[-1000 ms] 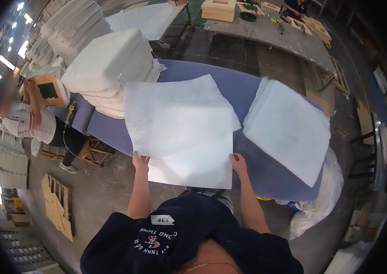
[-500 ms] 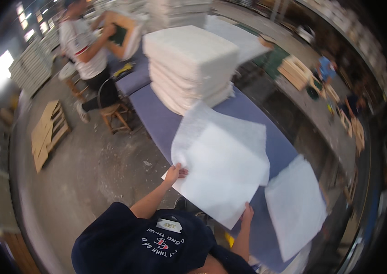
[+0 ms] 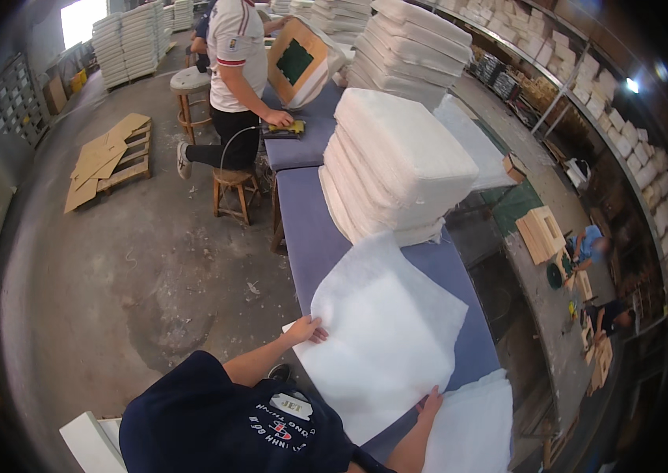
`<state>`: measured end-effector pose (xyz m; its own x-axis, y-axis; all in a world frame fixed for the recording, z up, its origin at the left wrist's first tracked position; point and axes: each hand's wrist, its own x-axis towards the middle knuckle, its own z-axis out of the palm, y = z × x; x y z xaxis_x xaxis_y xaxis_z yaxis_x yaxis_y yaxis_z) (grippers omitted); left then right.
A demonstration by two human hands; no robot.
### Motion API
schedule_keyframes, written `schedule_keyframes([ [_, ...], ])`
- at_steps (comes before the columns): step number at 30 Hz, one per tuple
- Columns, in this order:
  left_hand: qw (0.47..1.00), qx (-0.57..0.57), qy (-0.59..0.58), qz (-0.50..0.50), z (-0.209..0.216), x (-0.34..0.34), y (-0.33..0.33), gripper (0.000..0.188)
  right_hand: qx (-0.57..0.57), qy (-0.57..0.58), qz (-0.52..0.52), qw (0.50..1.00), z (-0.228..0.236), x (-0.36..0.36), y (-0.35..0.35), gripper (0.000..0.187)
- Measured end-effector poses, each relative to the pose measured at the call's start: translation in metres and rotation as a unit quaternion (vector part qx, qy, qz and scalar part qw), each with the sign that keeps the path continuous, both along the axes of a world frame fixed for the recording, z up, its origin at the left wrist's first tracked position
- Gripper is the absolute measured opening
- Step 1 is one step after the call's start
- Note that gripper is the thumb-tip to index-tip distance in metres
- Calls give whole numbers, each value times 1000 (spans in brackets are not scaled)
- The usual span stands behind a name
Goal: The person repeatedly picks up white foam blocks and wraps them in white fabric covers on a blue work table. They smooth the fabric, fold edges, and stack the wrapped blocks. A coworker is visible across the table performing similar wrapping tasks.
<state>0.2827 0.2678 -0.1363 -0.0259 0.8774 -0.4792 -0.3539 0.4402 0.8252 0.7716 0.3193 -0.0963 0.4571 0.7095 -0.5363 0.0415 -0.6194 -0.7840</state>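
A white fleecy wadding sheet (image 3: 428,296) lies over a flat white foam slab (image 3: 365,347) on the blue-covered table in front of me. My left hand (image 3: 306,331) grips the layers at their left edge, fingers on top. At the right edge, my right hand (image 3: 428,400) pinches the slab near its right corner. Another white wadding piece (image 3: 472,422) lies beside my right forearm. Beyond the sheet rises a stack of white padded cushions (image 3: 397,158).
The blue table (image 3: 310,244) runs away from me. At its far end a co-worker (image 3: 235,71) holds a wooden-backed cushion (image 3: 296,61) and touches a yellow stapler (image 3: 293,128). Wooden stools (image 3: 233,180) and a pallet with boards (image 3: 113,158) stand left. A workbench (image 3: 539,299) runs along the right.
My view has swung, so the scene sits differently. My right hand is now closer to the slab's right corner. The co-worker's hand has come down onto the stapler.
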Motion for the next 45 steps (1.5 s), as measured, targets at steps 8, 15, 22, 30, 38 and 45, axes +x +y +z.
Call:
schedule_keyframes([
  [8, 998, -45, -47, 26, 21, 1, 2, 34, 46, 10, -61, 997, -38, 41, 23, 39],
  [15, 991, 76, 70, 85, 176, 1, 205, 38, 365, 207, -74, 905, 116, 84, 145, 49],
  [22, 951, 299, -41, 67, 300, -20, 242, 31, 433, 137, -113, 884, 269, 34, 94, 45],
  [30, 988, 153, 9, 19, 242, -43, 68, 36, 263, 109, -137, 949, 183, -3, -120, 33],
  [38, 899, 58, 389, -194, 41, -131, -21, 44, 45, 84, -117, 989, 79, -56, -239, 45],
  [45, 922, -31, 375, -87, 48, -99, -14, 81, -22, 71, -149, 986, 61, -77, -240, 63],
])
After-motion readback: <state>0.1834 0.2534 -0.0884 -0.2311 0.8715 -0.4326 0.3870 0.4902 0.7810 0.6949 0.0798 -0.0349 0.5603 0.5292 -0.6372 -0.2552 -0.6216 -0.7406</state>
